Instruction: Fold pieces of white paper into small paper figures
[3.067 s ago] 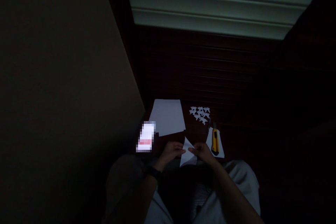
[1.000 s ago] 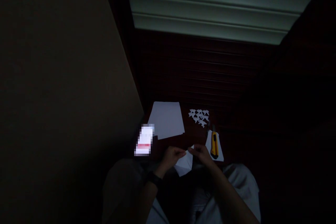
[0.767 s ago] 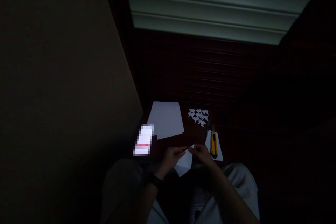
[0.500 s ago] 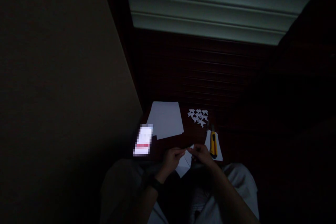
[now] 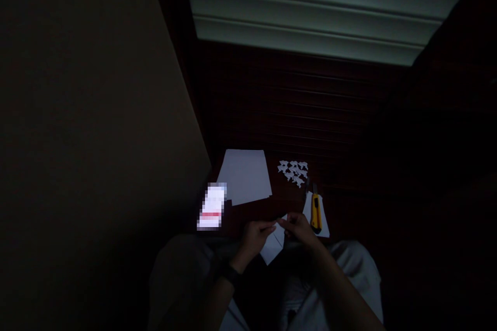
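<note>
In a very dark scene, my left hand (image 5: 254, 235) and my right hand (image 5: 298, 228) meet over my lap, both pinching a small folded piece of white paper (image 5: 273, 245). The fingertips of both hands close on its top edge, and the rest hangs down between them. My left wrist wears a dark band. Fine details of the fold are lost in the dark.
A small dark wooden table (image 5: 267, 204) holds a stack of white sheets (image 5: 245, 176), several small folded paper figures (image 5: 293, 171), a yellow utility knife (image 5: 316, 212) lying on a paper scrap, and a lit phone screen (image 5: 212, 207). A wall stands at the left.
The paper has gone from a larger upright shape to a smaller folded piece hanging lower. My hands have stayed close together and shifted only slightly.
</note>
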Motion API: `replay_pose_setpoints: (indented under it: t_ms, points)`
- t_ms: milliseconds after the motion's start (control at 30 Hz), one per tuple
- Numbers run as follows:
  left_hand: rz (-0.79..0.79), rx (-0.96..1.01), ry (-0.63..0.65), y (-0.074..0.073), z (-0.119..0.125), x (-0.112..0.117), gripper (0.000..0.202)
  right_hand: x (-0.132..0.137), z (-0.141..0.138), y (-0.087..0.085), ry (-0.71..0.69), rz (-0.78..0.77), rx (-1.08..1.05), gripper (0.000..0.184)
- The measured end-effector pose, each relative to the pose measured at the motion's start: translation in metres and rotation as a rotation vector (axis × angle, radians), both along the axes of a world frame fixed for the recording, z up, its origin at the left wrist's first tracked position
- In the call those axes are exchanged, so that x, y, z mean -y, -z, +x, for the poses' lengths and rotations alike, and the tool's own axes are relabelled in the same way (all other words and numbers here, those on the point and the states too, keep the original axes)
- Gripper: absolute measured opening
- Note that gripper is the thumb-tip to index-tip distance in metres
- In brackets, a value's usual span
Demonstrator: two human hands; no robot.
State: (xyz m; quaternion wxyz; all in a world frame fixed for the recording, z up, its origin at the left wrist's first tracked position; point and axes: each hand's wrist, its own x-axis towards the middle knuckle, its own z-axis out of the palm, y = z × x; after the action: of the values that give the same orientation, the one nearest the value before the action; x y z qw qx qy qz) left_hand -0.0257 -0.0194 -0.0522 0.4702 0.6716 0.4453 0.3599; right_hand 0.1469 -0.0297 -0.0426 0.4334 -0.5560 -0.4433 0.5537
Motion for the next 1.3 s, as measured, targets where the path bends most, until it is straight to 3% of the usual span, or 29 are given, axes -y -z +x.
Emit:
replay_pose_setpoints:
  t_ms: [233, 500, 1033, 1300]
  points:
    - [-0.005, 0.014, 0.027, -0.005, -0.001, 0.0, 0.025, 0.0, 0.001, -0.001, 0.062, -0.036, -0.056, 0.033]
    - [-0.051, 0.039, 0.053, 0.002, -0.004, -0.003, 0.028, 0.0, 0.001, -0.002, 0.142, -0.043, -0.051, 0.033]
    - [-0.053, 0.004, 0.043, -0.007, -0.005, -0.002, 0.027, 0.0, 0.0, -0.008, 0.175, -0.078, -0.043, 0.039]
    - [-0.058, -0.029, 0.055, -0.006, -0.006, -0.002, 0.028, -0.002, 0.001, -0.001, 0.184, -0.043, -0.058, 0.033]
